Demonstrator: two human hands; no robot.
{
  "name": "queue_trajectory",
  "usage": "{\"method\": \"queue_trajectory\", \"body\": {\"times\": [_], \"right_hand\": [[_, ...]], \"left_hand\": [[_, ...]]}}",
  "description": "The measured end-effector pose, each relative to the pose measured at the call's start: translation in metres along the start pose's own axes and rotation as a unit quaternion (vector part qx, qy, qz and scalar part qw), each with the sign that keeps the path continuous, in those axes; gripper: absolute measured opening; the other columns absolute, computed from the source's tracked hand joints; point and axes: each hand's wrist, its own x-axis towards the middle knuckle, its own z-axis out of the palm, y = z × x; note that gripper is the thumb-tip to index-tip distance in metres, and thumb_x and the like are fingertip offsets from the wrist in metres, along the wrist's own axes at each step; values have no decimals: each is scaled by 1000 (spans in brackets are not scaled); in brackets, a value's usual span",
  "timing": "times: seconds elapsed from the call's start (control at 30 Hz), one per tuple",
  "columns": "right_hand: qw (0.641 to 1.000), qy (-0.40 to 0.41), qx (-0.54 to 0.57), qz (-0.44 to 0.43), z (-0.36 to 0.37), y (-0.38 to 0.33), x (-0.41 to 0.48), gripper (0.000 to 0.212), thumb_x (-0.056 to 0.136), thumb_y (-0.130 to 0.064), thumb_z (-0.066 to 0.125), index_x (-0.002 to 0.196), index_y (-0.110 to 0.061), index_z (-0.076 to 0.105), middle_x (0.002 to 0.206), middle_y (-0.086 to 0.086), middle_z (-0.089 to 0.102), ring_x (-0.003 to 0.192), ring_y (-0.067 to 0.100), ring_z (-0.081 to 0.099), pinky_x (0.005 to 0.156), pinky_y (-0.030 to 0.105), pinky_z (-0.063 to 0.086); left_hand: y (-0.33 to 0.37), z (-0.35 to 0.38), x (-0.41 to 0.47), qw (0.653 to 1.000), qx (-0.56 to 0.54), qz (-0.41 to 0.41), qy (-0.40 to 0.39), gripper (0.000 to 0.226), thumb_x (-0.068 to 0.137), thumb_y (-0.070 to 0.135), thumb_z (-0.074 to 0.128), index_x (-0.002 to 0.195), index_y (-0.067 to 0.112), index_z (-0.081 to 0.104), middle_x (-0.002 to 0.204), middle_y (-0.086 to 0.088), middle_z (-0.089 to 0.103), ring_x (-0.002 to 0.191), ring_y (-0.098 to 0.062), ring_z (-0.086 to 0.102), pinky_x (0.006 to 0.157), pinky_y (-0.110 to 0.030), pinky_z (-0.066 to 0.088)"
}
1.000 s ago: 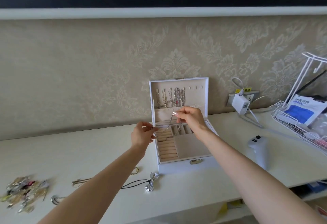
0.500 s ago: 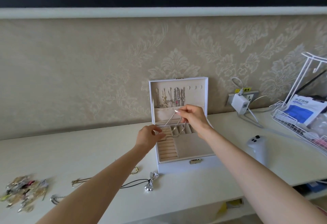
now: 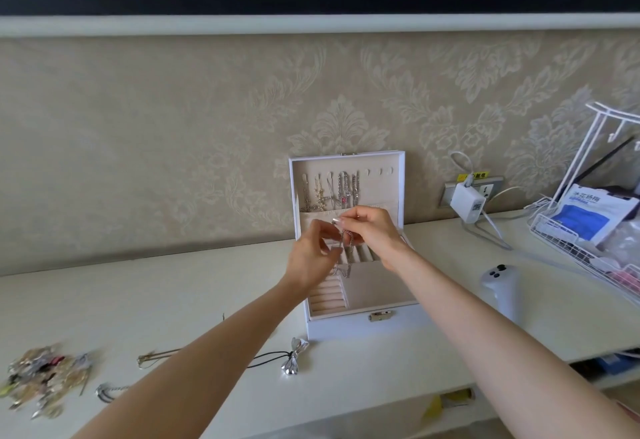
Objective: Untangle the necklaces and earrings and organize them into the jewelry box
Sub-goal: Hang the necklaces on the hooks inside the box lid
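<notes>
Tangled jewelry (image 3: 41, 381) is heaped at lower left on the pale desk (image 3: 138, 293), and the open jewelry box (image 3: 346, 329) is stood at centre against patterned wallpaper (image 3: 138, 126). Above its tray a silver chain (image 3: 347, 267) is pinched by the left hand (image 3: 311, 258) and right hand (image 3: 375, 232), brought closer together than before.

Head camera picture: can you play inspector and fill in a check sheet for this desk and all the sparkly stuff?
Surface: white desk, with things scattered left and right.
Job's things: open jewelry box with necklaces hanging in its lid; silver chain dangling over the tray; tangled pile and black cord necklace lying on the desk.
Clutter: white controller; wire basket holding a blue-and-white packet.
Hands: left hand and right hand both pinch the chain's top.
Cables: white charger at the wall socket, its cable trailing over the desk.
Surroundings: patterned beige wallpaper.
</notes>
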Motion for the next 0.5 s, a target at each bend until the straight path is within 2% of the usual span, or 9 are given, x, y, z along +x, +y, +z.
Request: {"method": "queue_trajectory", "body": {"times": [0.1, 0.13, 0.27, 0.37, 0.43, 0.5], "right_hand": [[1000, 10, -12, -2, -1, 1, 0, 4, 85, -7, 65, 82, -9, 66, 62, 5, 63, 53, 12, 57, 55, 23, 46], [1000, 17, -20, -2, -2, 1, 1, 6, 85, -7, 65, 80, -10, 66, 60, 6, 63, 53, 13, 57, 54, 22, 46], [997, 55, -49, 11, -9, 9, 5, 9, 85, -7, 65, 77, -11, 66, 54, 7, 58, 48, 13, 54, 56, 26, 49], [994, 77, -70, 23, -12, 16, 10, 11, 83, -8, 67, 74, -14, 66, 43, -2, 52, 40, 8, 49, 66, 34, 53], [993, 82, -75, 27, -13, 19, 11, 9, 83, -9, 68, 75, -12, 66, 40, -4, 48, 40, 12, 46, 59, 32, 51], [993, 84, -83, 30, -13, 19, 10, 7, 84, -11, 68, 77, -11, 66, 43, -2, 46, 39, 13, 43, 50, 27, 44]], "left_hand": [[1, 3, 4, 998, 37, -30, -43, 12, 83, 18, 64, 92, 16, 57, 84, 0, 70, 75, -17, 59, 74, -32, 47], [0, 1, 6, 997, 67, -25, -37, 5, 84, 19, 63, 89, 18, 62, 82, 0, 71, 77, -17, 61, 74, -32, 47], [-2, -11, 14, 994, 112, 3, 12, 9, 84, 21, 62, 83, 20, 71, 77, 3, 71, 85, -19, 63, 78, -34, 49], [5, -17, 14, 999, 25, -37, -13, 14, 86, 20, 59, 82, 12, 68, 71, 0, 67, 76, -19, 61, 74, -31, 46], [9, -18, 12, 997, -40, -61, -30, 15, 87, 16, 56, 82, 6, 66, 71, -6, 65, 68, -16, 57, 66, -24, 43], [10, -19, 11, 995, -57, -69, -34, 16, 87, 14, 55, 82, 4, 66, 65, -5, 59, 59, -13, 50, 57, -17, 41]]}}
